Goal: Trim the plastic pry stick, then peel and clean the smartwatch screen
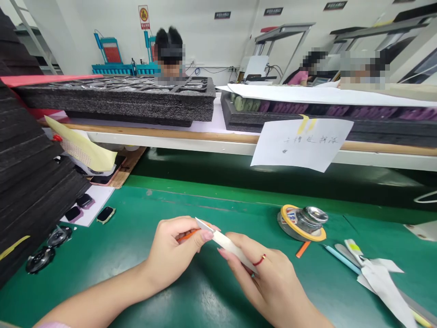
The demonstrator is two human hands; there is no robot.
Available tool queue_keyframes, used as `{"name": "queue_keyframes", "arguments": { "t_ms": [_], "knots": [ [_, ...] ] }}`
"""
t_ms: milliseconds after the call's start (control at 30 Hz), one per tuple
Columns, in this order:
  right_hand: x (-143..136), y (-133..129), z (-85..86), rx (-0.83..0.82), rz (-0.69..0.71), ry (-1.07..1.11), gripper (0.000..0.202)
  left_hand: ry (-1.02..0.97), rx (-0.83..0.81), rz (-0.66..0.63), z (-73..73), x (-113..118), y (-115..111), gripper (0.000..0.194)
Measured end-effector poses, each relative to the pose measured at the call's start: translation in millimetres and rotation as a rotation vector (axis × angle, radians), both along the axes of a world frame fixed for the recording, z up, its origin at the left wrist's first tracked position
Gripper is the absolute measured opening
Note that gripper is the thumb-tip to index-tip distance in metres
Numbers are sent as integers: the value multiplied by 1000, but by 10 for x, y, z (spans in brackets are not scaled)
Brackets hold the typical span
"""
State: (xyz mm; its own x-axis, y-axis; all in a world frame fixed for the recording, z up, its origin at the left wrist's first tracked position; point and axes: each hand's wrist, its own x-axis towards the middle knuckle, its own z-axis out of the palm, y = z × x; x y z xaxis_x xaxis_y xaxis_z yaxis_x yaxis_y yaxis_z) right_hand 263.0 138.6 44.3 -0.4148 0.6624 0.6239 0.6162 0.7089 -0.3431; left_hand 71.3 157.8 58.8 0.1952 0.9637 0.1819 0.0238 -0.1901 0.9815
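Above the green mat (164, 205), my left hand (177, 248) is closed, thumb against the curled fingers, round a small orange piece (187, 236). Most of that piece is hidden, so its kind does not show. My right hand (269, 269) grips a flat white strip (234, 246) between thumb and fingers. The strip slants up to the left, and its narrow pointed end reaches my left thumb. Whether it touches the orange piece cannot be made out. A thin red ring sits on a finger of my right hand.
Right of my hands stand a round yellow-rimmed container (302, 223) and an orange strip (303, 249). Farther right lie white cloths (378, 282) and a light blue pen-like stick (341, 258). Watch cases (105, 215) lie left, beside stacked black foam (30, 150). People sit beyond the shelf (205, 136).
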Motion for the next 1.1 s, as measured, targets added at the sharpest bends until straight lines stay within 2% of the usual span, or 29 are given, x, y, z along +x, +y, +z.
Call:
{"name": "queue_keyframes", "arguments": {
  "t_ms": [67,233,467,733,900,1033,1100],
  "knots": [
    [-17,8,-19,47,-11,15,16,1,8,9,-12,0,6,18],
    [-28,23,-47,109,-52,15,14,47,59,62,-21,6,13,25],
    [5,21,16,-62,36,55,13,117,36,-13,49,-8,-5,38],
    [26,2,83,-153,62,52,14,107,81,-8,56,-19,-25,33],
    [16,-6,20,-50,30,31,14,133,142,31,34,-32,-6,22],
    [0,-2,2,-8,1,40,14,159,186,94,6,-28,-6,28],
    [-1,0,12,-31,3,49,13,158,155,75,12,-25,-14,30]
  ]
}}
